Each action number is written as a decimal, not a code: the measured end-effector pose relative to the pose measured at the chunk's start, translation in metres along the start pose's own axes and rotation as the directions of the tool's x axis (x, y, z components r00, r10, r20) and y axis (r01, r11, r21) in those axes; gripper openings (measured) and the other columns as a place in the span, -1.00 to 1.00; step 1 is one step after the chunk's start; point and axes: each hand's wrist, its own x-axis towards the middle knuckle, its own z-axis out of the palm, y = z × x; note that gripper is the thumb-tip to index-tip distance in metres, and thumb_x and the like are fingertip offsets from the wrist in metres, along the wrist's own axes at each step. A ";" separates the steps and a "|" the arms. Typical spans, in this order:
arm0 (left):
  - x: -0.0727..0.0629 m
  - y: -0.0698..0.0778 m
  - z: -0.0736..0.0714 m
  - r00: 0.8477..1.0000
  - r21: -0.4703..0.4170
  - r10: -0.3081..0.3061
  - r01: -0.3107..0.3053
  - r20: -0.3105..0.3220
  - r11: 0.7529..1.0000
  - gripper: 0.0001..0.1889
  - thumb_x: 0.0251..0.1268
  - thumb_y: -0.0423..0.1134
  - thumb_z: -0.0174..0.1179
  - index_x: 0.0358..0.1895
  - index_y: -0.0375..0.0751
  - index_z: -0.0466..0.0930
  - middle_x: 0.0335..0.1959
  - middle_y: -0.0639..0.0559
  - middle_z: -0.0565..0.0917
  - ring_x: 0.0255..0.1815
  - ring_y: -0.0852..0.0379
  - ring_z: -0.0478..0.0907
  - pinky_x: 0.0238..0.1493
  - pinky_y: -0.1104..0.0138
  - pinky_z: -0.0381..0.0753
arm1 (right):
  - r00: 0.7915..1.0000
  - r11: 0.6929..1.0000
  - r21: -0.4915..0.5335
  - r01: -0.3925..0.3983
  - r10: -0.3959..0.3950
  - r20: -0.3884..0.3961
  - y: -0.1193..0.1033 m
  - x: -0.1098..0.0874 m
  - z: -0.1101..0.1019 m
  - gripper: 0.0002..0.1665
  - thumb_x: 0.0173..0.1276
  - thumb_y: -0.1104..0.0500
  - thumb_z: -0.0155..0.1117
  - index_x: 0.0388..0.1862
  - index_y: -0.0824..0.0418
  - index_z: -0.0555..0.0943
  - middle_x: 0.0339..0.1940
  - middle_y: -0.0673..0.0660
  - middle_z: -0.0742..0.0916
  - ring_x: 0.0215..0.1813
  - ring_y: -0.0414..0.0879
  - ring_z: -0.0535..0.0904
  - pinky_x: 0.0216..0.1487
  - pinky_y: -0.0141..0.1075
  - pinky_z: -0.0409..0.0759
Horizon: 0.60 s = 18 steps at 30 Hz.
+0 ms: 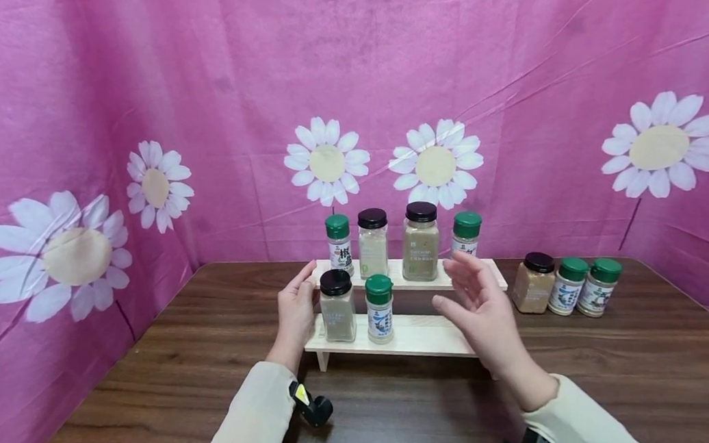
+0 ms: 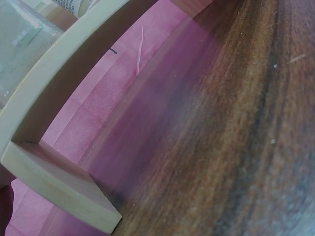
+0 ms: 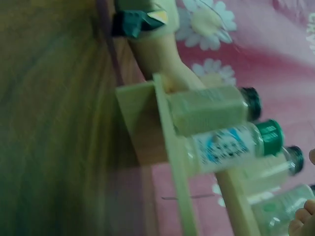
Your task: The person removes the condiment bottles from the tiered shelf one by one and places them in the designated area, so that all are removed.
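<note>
A pale wooden two-step rack [image 1: 427, 336] stands on the table. At its left end is my left hand [image 1: 294, 317], fingers extended upward beside a black-capped spice jar [image 1: 337, 309] on the lower step. Next to that jar stands a green-capped shaker [image 1: 380, 312]. My right hand [image 1: 486, 313] hovers before the rack's right side, thumb apart from loosely bent fingers, with nothing held. Its fingertips overlap the lower part of a green-capped shaker [image 1: 466, 228] on the upper step. Right-hand fingers [image 3: 302, 219] also show at the lower right corner of the right wrist view.
The upper step also bears a green-capped shaker [image 1: 338, 244] and two black-capped jars, one tall [image 1: 421, 243]. Right of the rack, a black-capped jar [image 1: 533, 285] and two green-capped shakers stand on the brown wooden table [image 1: 646, 379]. A pink flowered cloth [image 1: 248, 70] hangs behind.
</note>
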 end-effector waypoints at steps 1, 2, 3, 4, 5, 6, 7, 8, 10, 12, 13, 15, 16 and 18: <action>0.000 0.000 0.000 1.000 -0.003 -0.002 0.002 0.002 1.000 -0.54 0.17 -0.47 -0.13 0.17 -0.39 0.45 -0.29 -0.01 0.63 -0.48 0.36 0.50 -0.39 0.53 0.60 | 1.000 1.000 0.008 -0.009 0.009 0.008 0.001 -0.002 0.004 -0.24 0.07 0.53 0.21 0.28 0.44 0.20 0.10 0.12 0.52 0.14 -0.32 0.41 0.18 -0.63 0.34; 0.000 0.000 0.000 1.000 0.001 -0.002 0.002 0.003 1.000 -0.55 0.18 -0.46 -0.12 0.17 -0.38 0.45 -0.27 -0.03 0.63 -0.47 0.36 0.51 -0.38 0.52 0.61 | 1.000 1.000 0.019 -0.018 0.018 0.015 0.003 -0.003 0.008 -0.24 0.06 0.54 0.20 0.27 0.45 0.20 0.11 0.20 0.51 0.16 -0.28 0.41 0.19 -0.61 0.34; 0.000 0.000 0.000 1.000 0.009 -0.001 0.001 0.003 1.000 -0.55 0.18 -0.46 -0.12 0.17 -0.37 0.45 -0.24 -0.05 0.64 -0.46 0.36 0.51 -0.37 0.52 0.61 | 0.999 0.999 0.023 -0.030 0.029 0.027 0.004 -0.005 0.012 -0.24 0.05 0.54 0.21 0.27 0.45 0.20 0.13 0.28 0.49 0.18 -0.22 0.41 0.19 -0.61 0.34; 0.000 0.000 0.000 1.000 0.015 -0.004 0.004 0.004 1.000 -0.55 0.18 -0.45 -0.12 0.17 -0.36 0.45 -0.21 -0.07 0.64 -0.46 0.36 0.51 -0.37 0.52 0.61 | 0.998 0.999 0.023 -0.042 0.041 0.039 0.006 -0.006 0.016 -0.23 0.05 0.54 0.21 0.27 0.44 0.20 0.14 0.34 0.47 0.21 -0.15 0.40 0.19 -0.60 0.34; 0.000 0.000 0.000 1.000 0.023 -0.006 0.006 0.004 1.000 -0.55 0.19 -0.45 -0.11 0.17 -0.35 0.46 -0.17 -0.09 0.64 -0.45 0.36 0.51 -0.36 0.52 0.61 | 0.997 0.998 0.026 -0.055 0.054 0.050 0.007 -0.008 0.020 -0.23 0.04 0.55 0.21 0.27 0.44 0.20 0.15 0.38 0.46 0.23 -0.07 0.40 0.20 -0.59 0.34; 0.000 0.000 0.001 1.000 0.030 -0.007 0.007 0.004 1.000 -0.55 0.19 -0.45 -0.11 0.18 -0.35 0.46 -0.14 -0.12 0.64 -0.45 0.36 0.51 -0.36 0.52 0.61 | 0.996 0.997 0.030 -0.070 0.068 0.063 0.009 -0.009 0.023 -0.23 0.03 0.55 0.21 0.27 0.43 0.20 0.15 0.40 0.46 0.24 0.00 0.38 0.21 -0.57 0.34; 0.001 0.000 0.001 1.000 0.033 -0.009 0.009 0.002 0.999 -0.55 0.19 -0.45 -0.11 0.18 -0.34 0.46 -0.12 -0.14 0.63 -0.45 0.36 0.52 -0.36 0.52 0.61 | 0.994 0.996 0.030 -0.086 0.083 0.074 0.011 -0.009 0.026 -0.22 0.03 0.55 0.21 0.27 0.43 0.20 0.16 0.41 0.45 0.25 0.07 0.37 0.22 -0.54 0.34; 0.001 0.000 0.001 1.000 0.038 -0.008 0.008 0.000 0.999 -0.55 0.19 -0.45 -0.11 0.17 -0.34 0.46 -0.09 -0.16 0.63 -0.45 0.37 0.51 -0.36 0.52 0.61 | 0.991 0.995 0.026 -0.102 0.099 0.085 0.013 -0.010 0.030 -0.22 0.03 0.54 0.22 0.28 0.41 0.21 0.16 0.41 0.45 0.26 0.13 0.36 0.23 -0.49 0.36; 0.001 0.000 0.001 1.000 0.036 -0.007 0.007 -0.002 0.999 -0.55 0.18 -0.45 -0.11 0.17 -0.34 0.46 -0.09 -0.18 0.62 -0.46 0.37 0.51 -0.36 0.53 0.61 | 0.987 0.992 0.013 -0.126 0.124 0.098 0.017 -0.010 0.035 -0.21 0.02 0.53 0.24 0.27 0.39 0.22 0.16 0.40 0.46 0.26 0.18 0.35 0.26 -0.38 0.38; 0.001 0.000 0.001 1.000 0.034 -0.002 0.002 -0.007 0.999 -0.55 0.17 -0.46 -0.11 0.17 -0.36 0.47 -0.12 -0.15 0.63 -0.47 0.37 0.50 -0.37 0.53 0.60 | 0.984 0.990 0.000 -0.144 0.143 0.105 0.020 -0.009 0.039 -0.21 0.01 0.52 0.26 0.27 0.37 0.23 0.15 0.37 0.48 0.23 0.19 0.37 0.28 -0.23 0.38; 0.001 0.000 0.001 1.000 0.032 0.000 0.001 -0.009 0.999 -0.55 0.17 -0.46 -0.11 0.16 -0.36 0.47 -0.15 -0.12 0.63 -0.48 0.37 0.49 -0.39 0.54 0.59 | 0.982 0.988 -0.006 -0.153 0.153 0.109 0.022 -0.009 0.041 -0.21 0.01 0.51 0.27 0.27 0.37 0.24 0.13 0.36 0.48 0.22 0.18 0.38 0.29 -0.16 0.38; 0.001 0.000 0.000 1.000 0.020 -0.003 0.003 -0.007 1.000 -0.54 0.17 -0.46 -0.11 0.17 -0.37 0.46 -0.25 -0.04 0.63 -0.50 0.37 0.48 -0.42 0.55 0.58 | 0.978 0.985 -0.016 -0.174 0.175 0.118 0.025 -0.008 0.045 -0.22 0.01 0.48 0.28 0.25 0.36 0.25 0.11 0.35 0.50 0.20 0.17 0.40 0.28 -0.06 0.38; 0.001 0.000 0.001 1.000 0.014 -0.006 0.006 -0.004 1.000 -0.54 0.17 -0.46 -0.12 0.17 -0.38 0.45 -0.32 0.00 0.63 -0.51 0.38 0.47 -0.44 0.55 0.58 | 0.974 0.982 -0.024 -0.190 0.191 0.118 0.026 -0.008 0.046 -0.23 0.01 0.47 0.29 0.25 0.35 0.26 0.09 0.34 0.50 0.18 0.15 0.41 0.27 -0.05 0.40; 0.000 -0.001 0.002 1.000 -0.006 -0.018 0.018 0.002 1.000 -0.54 0.17 -0.46 -0.12 0.18 -0.38 0.44 -0.40 0.07 0.60 -0.54 0.37 0.47 -0.48 0.55 0.57 | 0.968 0.976 -0.035 -0.217 0.219 0.118 0.028 -0.010 0.049 -0.25 0.01 0.45 0.31 0.23 0.34 0.28 0.05 0.33 0.52 0.15 0.14 0.42 0.25 -0.03 0.42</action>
